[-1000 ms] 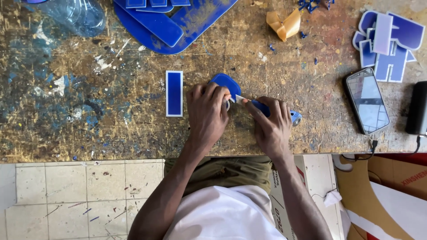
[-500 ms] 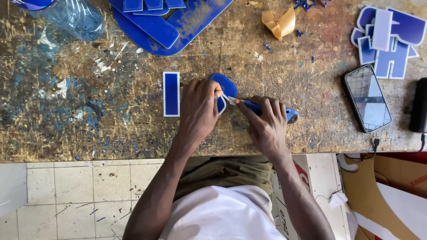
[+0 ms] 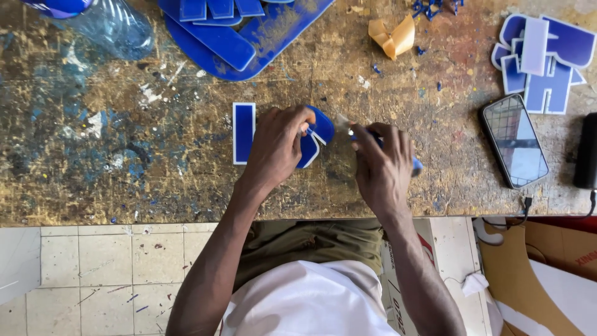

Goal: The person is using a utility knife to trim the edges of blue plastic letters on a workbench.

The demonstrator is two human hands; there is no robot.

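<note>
My left hand (image 3: 281, 144) holds a curved blue plastic piece (image 3: 318, 132) with a white edge against the worn workbench (image 3: 124, 174). My right hand (image 3: 382, 163) grips a blue-handled knife (image 3: 415, 164), its thin blade pointing left toward the curved piece. Just left of my left hand lies a flat blue rectangular piece (image 3: 244, 132) with a white border. The knife tip is a short way from the curved piece.
A large blue sheet with cut pieces (image 3: 249, 34) lies at the top, a clear plastic bottle (image 3: 106, 25) at top left. Crumpled tan tape (image 3: 392, 36), stacked blue letters (image 3: 547, 62), a phone (image 3: 513, 140) and a black device (image 3: 586, 152) sit to the right.
My right hand has drawn the knife away to the right, opening a small gap to the curved piece. My left hand has tilted the piece slightly.
</note>
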